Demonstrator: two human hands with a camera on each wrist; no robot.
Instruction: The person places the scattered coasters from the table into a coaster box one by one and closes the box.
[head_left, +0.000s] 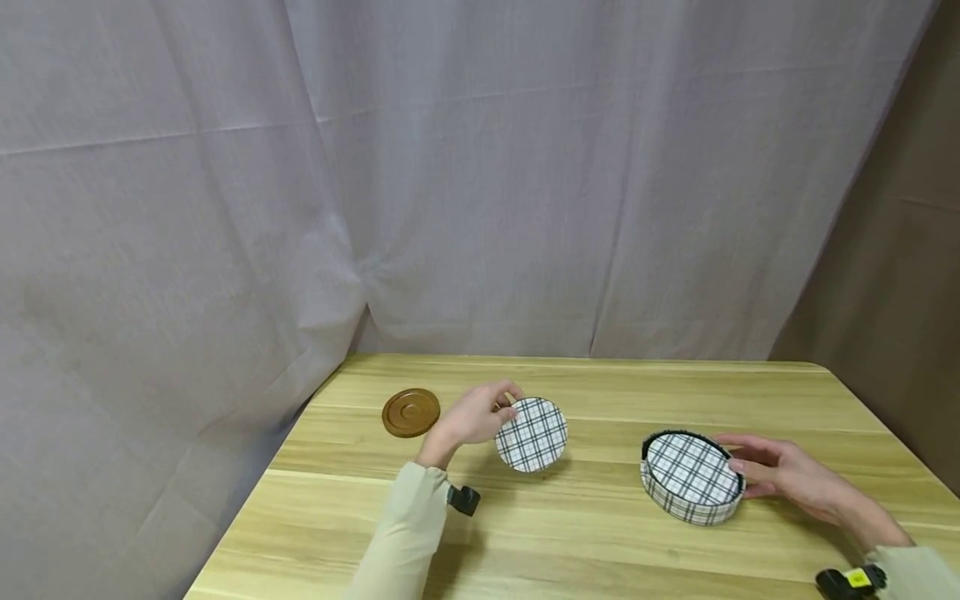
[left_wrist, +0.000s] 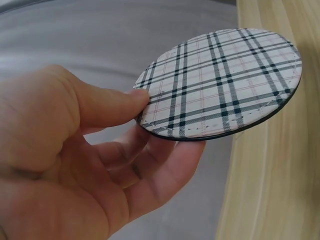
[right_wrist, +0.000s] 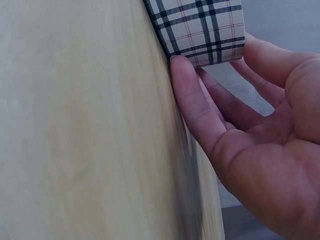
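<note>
My left hand pinches a round plaid coaster at its edge, thumb on the upper face and fingers underneath. In the left wrist view the coaster is white with dark checks, thin red lines and a stitched black rim, tilted above the table. Farther right stands a round plaid coaster holder with a matching coaster showing at its top. My right hand grips the holder's right side, its thumb at the rim. Up close, fingertips press on the holder's plaid wall.
A brown round wooden coaster lies on the light wood table, left of my left hand. Grey cloth hangs behind the table and along its left side. A brown curtain hangs at the right.
</note>
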